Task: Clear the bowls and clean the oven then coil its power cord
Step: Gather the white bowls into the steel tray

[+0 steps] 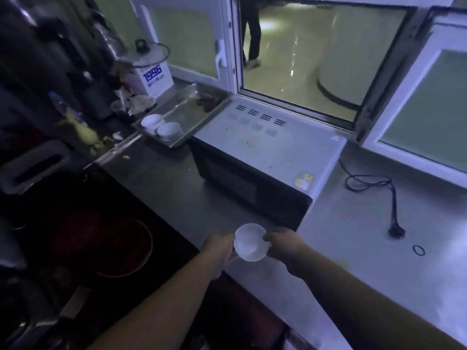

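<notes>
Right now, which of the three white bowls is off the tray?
The bowl held between both hands at the counter's front edge. The other two bowls sit on the metal tray left of the oven.

Dim kitchen, bluish light. Grey counter (pixel 353 248) under an open white-framed window (pixel 298 59). Shiny pale floor (pixel 290 59) beyond.

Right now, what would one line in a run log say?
step: clearing bowls | both hands hold white bowl | left hand | right hand | two bowls on tray | cord uncoiled
</notes>
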